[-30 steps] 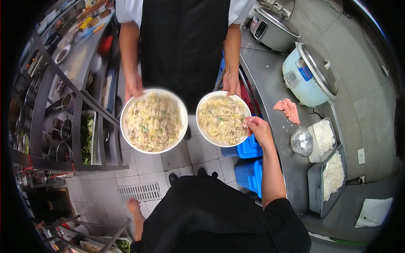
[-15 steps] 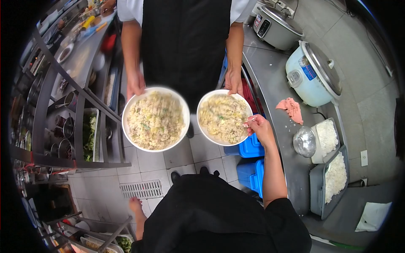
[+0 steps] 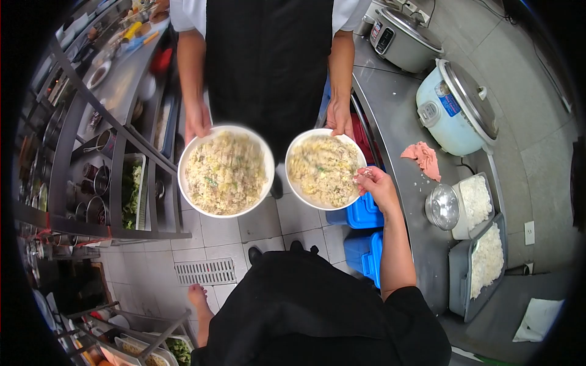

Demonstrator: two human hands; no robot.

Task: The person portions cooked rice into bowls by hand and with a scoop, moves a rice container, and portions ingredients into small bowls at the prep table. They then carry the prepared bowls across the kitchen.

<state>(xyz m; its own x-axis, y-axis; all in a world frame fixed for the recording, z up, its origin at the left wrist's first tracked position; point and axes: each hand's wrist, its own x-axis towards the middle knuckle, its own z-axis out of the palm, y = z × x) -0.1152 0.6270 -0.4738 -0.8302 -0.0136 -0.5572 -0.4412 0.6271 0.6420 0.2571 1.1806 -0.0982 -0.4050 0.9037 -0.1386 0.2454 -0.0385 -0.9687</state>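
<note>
My right hand is at the right rim of a white bowl of fried rice, its fingers drawn together. White bits show at the fingertips; whether they grip the rim or a pinch of food I cannot make out. A second, larger bowl of fried rice is to the left, the rice in both slightly blurred. A person facing me holds both bowls, one hand on the larger and the other hand on the smaller. My left hand hangs low by my side, away from everything; its fingers are too small to read.
On the steel counter at right stand a pale blue rice cooker, a grey cooker, a pink cloth, a clear bowl and a grey tub of white rice. Blue bins sit below. Metal shelving lines the left.
The view has shifted very slightly. Both bowls, the other person's hands and my own hands stay in nearly the same places.
</note>
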